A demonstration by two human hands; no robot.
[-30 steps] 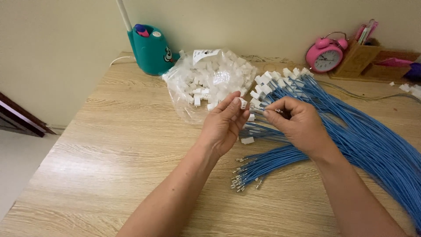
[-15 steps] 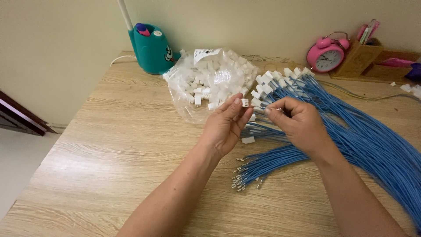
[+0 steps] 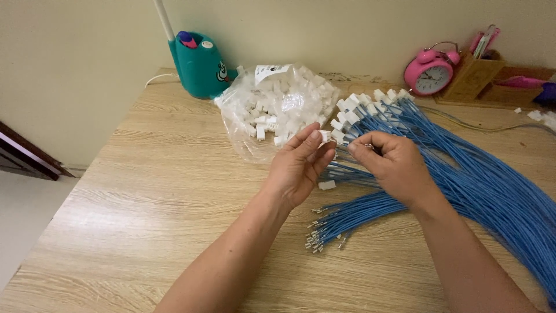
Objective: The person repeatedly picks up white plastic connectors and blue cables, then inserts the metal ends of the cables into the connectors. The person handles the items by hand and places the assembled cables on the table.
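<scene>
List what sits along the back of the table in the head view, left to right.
Teal lamp base → clear bag of white connectors → pink alarm clock → wooden pen holder.

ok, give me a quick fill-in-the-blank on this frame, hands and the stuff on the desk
1. The left hand pinches a small white connector between thumb and ____.
2. The wires under the right hand are ____ in colour.
3. The loose white connectors sit in a clear plastic ____ behind the hands.
4. The alarm clock at the back of the wooden table is ____.

Missing words: fingers; blue; bag; pink
</scene>
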